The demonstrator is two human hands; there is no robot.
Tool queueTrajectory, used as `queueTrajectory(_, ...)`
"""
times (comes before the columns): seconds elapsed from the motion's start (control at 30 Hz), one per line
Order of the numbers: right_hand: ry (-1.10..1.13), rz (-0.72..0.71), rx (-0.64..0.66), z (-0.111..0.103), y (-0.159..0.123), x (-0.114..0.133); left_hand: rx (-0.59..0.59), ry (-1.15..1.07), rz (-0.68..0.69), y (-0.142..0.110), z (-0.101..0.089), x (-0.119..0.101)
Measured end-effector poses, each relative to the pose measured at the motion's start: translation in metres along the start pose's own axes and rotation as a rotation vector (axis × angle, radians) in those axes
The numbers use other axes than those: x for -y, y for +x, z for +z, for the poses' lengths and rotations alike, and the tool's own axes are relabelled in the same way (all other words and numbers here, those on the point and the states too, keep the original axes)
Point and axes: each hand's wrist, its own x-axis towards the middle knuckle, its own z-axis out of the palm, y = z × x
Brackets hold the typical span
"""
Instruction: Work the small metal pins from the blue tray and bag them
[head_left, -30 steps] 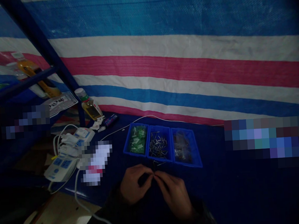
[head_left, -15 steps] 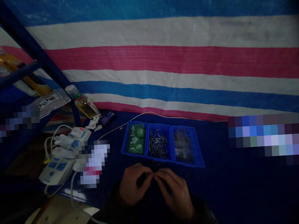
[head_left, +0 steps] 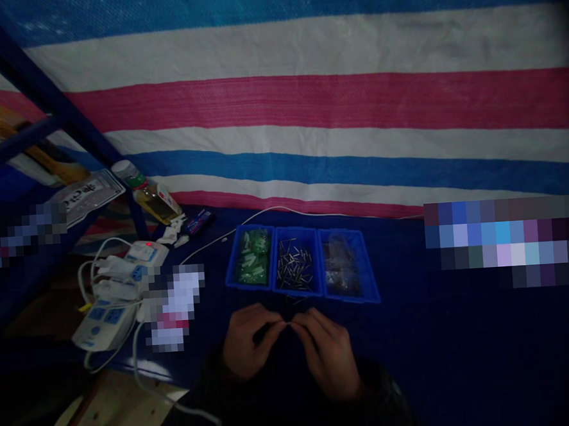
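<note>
Just in front of a blue three-compartment tray [head_left: 272,260], my left hand [head_left: 250,341] and my right hand [head_left: 326,352] meet fingertip to fingertip. Both are closed in a pinch over something tiny, of which only a pale speck shows between them; its kind is too small to make out. Green and white small pieces [head_left: 253,257] fill the tray's left compartment. Thin metal pins [head_left: 295,267] lie loose in the middle one, and clear plastic bags [head_left: 340,267] with dark contents sit on the right. A few more pins [head_left: 297,298] lie between tray and fingers.
White power strips [head_left: 112,313] with plugged-in chargers and cables crowd the left, beside a blurred-out white item [head_left: 178,308]. Behind them stand a bottle [head_left: 151,195] and a small blue box [head_left: 199,222]. A striped tarp [head_left: 306,102] hangs behind the blue table.
The whole view has shifted slightly, so the tray and hands appear a little higher and further left. Both hands keep their fingertip pinch, with a pale speck now showing between them.
</note>
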Motion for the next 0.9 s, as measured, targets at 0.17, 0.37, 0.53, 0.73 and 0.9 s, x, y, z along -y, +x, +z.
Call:
queueTrajectory(0.17,0.004,0.074,-0.103,-0.004,-0.002,0.0,-0.03,0.004,-0.013,0.0,-0.003,-0.002)
queueTrajectory(0.37,0.033,0.069,-0.135,-0.004,-0.005,-0.002,-0.045,0.031,-0.058,-0.002,-0.005,-0.003)
queueTrajectory(0.53,0.029,0.034,-0.144,-0.005,-0.006,0.0,-0.006,0.039,-0.031,-0.001,-0.003,-0.003)
queueTrajectory(0.73,0.049,-0.017,-0.113,-0.002,-0.01,-0.005,0.042,0.034,0.081,-0.003,0.002,0.003)
queueTrajectory(0.9,0.061,-0.032,-0.071,-0.001,-0.009,-0.004,0.067,0.008,0.134,-0.005,0.005,0.009)
